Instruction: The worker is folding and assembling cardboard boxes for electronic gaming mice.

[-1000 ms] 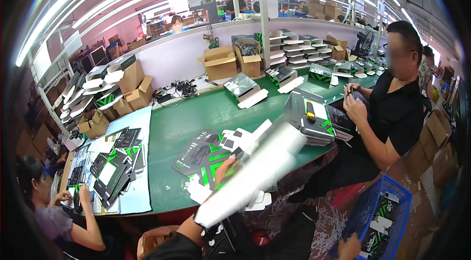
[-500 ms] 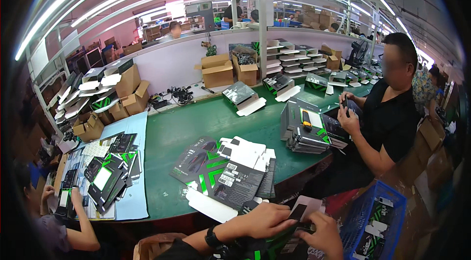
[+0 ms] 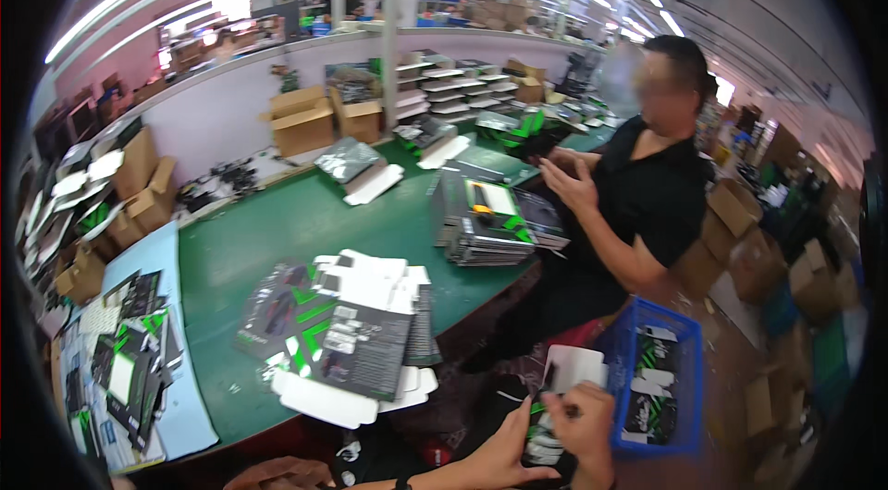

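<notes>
A small black and green cardboard box (image 3: pixel 544 442) with a raised white flap (image 3: pixel 575 365) is between my hands at the lower edge, beside the blue basket. My left hand (image 3: pixel 499 455) grips the box from its left side, thumb low and index finger up along it. My right hand (image 3: pixel 585 418) is closed, its curled fingers at the box just below the flap; blur hides exactly what they pinch. On the green table, flattened black and green cartons (image 3: pixel 365 351) with white flaps lie in a loose pile to the left of my hands.
The blue basket (image 3: pixel 696 388) at the right holds several small boxes. A co-worker in black (image 3: pixel 638 185) stands beyond it, next to a stack of cartons (image 3: pixel 486 250) with a yellow-orange tool on top. More printed cartons (image 3: pixel 129 370) lie on a light blue sheet (image 3: pixel 190 388) at left.
The view has swung right, so the table and co-worker sit further left. My hands and the small box are now closer to the basket; its white flap now stands up, and my right hand has curled tighter.
</notes>
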Tool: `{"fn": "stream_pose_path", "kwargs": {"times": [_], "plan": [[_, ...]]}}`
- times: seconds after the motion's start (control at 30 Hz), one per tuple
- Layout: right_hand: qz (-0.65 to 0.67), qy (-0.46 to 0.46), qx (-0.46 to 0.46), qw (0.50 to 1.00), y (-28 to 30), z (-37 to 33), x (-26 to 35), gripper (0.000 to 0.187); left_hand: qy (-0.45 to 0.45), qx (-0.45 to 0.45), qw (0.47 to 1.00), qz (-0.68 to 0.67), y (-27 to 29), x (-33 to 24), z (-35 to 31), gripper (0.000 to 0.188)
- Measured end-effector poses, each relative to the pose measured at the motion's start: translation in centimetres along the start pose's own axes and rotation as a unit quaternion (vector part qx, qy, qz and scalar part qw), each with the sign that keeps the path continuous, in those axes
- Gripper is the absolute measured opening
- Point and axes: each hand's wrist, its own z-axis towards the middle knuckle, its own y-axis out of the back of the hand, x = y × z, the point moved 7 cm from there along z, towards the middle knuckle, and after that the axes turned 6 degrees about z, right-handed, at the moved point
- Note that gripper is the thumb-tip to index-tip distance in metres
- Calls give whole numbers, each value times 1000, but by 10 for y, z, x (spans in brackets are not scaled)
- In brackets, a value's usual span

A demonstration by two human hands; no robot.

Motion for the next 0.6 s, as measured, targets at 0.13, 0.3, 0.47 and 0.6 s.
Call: {"fn": "stream_pose_path", "kwargs": {"times": [0.13,0.3,0.47,0.6], "plan": [[113,16,-37,993,-17,-3,-4,27,85,-35,992,-82,8,26,-3,48],[38,-23,-150,988,-13,-19,-32,13,231,-95,937,-243,13,99,-12,22],[22,-207,-148,967,-15,-77,-133,23,296,-167,879,-333,18,140,-31,20],[402,-556,51,726,-83,-161,-180,46,275,-187,888,-318,10,151,-34,12]]}}
